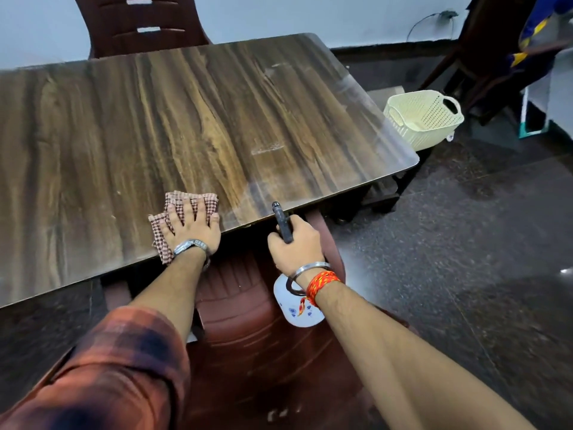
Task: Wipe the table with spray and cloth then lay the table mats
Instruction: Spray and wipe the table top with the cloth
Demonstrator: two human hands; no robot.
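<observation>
A wood-grain table [186,119] with a glossy top fills the upper left. My left hand [193,226] lies flat, fingers spread, on a red-and-white checked cloth [159,235] at the table's near edge. My right hand [294,246] is closed around the black trigger head of a spray bottle [302,311], just off the near edge. The bottle's white body with blue marks hangs below my wrist. Its nozzle points toward the table's right part. No table mats are in view.
A brown plastic chair [263,352] stands right below my arms, and another chair [139,23] stands at the far side. A cream perforated basket [424,119] sits beyond the table's right end. Dark speckled floor [465,243] lies to the right.
</observation>
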